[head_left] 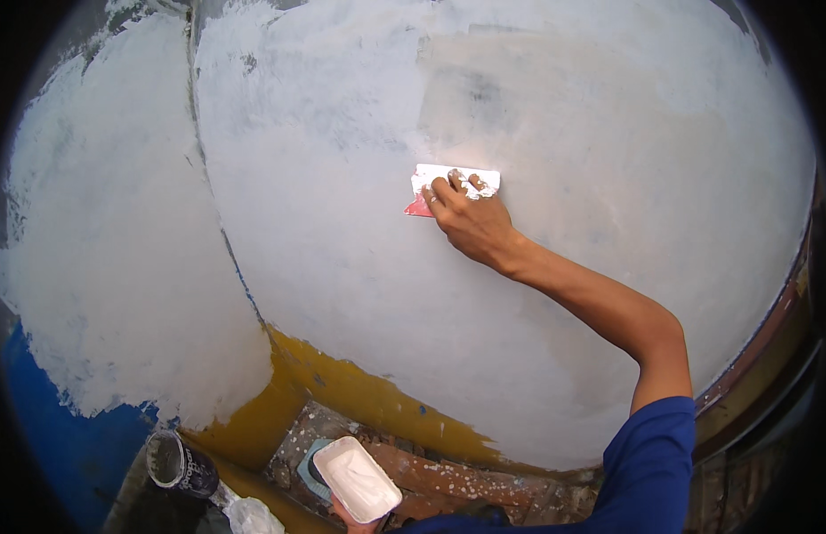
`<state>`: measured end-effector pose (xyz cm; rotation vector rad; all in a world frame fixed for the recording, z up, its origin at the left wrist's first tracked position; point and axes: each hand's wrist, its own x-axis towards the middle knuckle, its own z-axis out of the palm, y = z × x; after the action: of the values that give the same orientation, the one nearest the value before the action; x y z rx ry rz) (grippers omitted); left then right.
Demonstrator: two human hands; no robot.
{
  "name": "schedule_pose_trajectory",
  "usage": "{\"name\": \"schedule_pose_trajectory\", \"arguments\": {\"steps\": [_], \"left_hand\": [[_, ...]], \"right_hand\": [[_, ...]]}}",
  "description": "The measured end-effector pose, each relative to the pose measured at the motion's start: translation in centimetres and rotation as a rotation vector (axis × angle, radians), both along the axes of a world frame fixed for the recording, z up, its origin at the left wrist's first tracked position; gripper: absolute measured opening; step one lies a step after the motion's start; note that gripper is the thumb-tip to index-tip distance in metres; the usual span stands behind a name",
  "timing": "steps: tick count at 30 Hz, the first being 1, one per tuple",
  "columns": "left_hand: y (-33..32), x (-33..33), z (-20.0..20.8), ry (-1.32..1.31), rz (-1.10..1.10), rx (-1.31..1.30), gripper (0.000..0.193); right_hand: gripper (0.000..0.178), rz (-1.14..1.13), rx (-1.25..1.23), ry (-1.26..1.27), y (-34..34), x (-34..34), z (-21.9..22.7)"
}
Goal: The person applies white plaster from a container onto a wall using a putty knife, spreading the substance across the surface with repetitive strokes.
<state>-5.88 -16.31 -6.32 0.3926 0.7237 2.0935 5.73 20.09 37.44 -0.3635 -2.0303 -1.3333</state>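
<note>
My right hand [475, 224] is pressed against the wall [333, 258] with its fingers spread over a putty spreader [429, 175]. Thick white putty coats the spreader's broad blade, and a red corner shows below it. Low in the view, my left hand [349, 519] grips a white rectangular tray [380, 470] from beneath; only part of that hand shows. Smooth white putty [355, 476] lies in the tray. Around the spreader the wall is skimmed in white and pale grey, with a damper, greyer patch [564, 133] above and to the right.
A wall corner runs down the left side. Unskimmed yellow [359, 383] and blue paint [52, 445] shows along the bottom. A dark bucket [186, 467] and a crumpled plastic bag [253, 516] stand at lower left. Spattered boards [466, 481] lie below the wall.
</note>
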Motion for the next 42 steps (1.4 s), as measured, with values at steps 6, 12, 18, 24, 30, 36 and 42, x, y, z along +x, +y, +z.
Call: {"name": "schedule_pose_trajectory", "arguments": {"steps": [6,12,18,24,30,36,42], "left_hand": [[0.9,-0.3,-0.8,-0.040,-0.003,0.032,0.062],[1.5,-0.6,-1.4,-0.060,-0.013,0.052,0.061],[1.8,-1.3,-2.1,-0.071,0.022,0.086,0.059],[2.5,-1.5,-3.8,-0.094,-0.001,0.148,0.059],[4.2,-4.1,-11.3,-0.059,-0.340,1.004,0.057],[0.2,0.8,2.1,0.429,0.223,-0.071,0.060],[1.2,0.0,-0.7,0.113,0.125,-0.034,0.063]], "right_hand": [[0.043,-0.081,0.218,0.199,3.2,1.7,6.0],[0.045,-0.027,-0.008,0.045,2.5,1.2,-2.6],[0.043,0.212,-0.174,0.354,-3.3,3.4,9.5],[0.030,-0.074,0.174,0.390,1.9,5.3,14.7],[0.025,-0.048,0.128,-0.058,1.5,-1.4,-2.2],[0.039,0.005,-0.210,0.056,-1.2,-0.9,-0.6],[0.039,-0.092,0.175,0.451,0.3,2.7,15.8]]}}
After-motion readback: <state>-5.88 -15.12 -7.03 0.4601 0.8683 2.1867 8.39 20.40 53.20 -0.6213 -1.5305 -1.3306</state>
